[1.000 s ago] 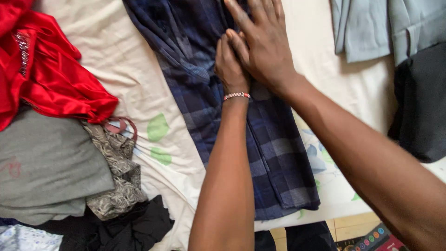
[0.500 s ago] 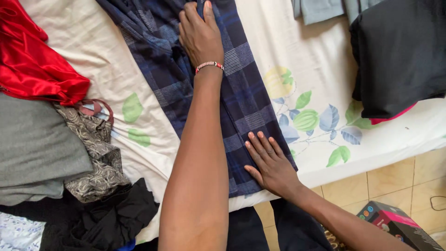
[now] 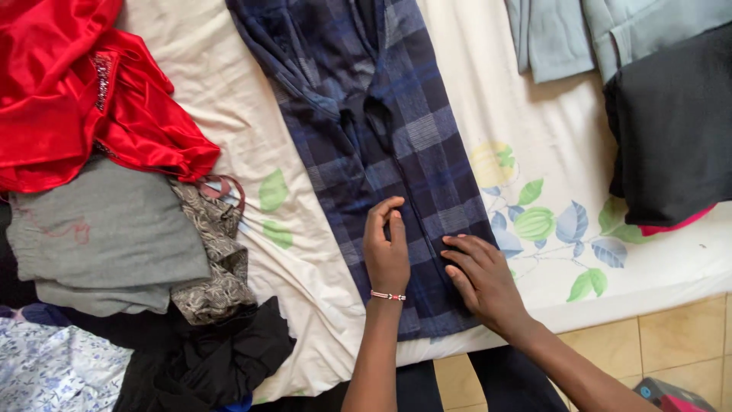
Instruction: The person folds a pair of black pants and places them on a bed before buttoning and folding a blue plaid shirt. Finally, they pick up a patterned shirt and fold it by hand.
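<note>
On bed, plaid shirt lying lengthwise, folded narrow. You're now pressing both hands flat near hem: left hand has come down from collar end, beside right hand. Both open, gripping nothing. Smoothing reaching bottom edge.

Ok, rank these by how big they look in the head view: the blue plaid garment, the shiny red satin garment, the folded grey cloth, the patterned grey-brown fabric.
1. Blue plaid garment, though cut off at the top.
2 and 3. Shiny red satin garment and folded grey cloth look alike; both are partly hidden, so no ranking.
4. Patterned grey-brown fabric, smallest.
</note>
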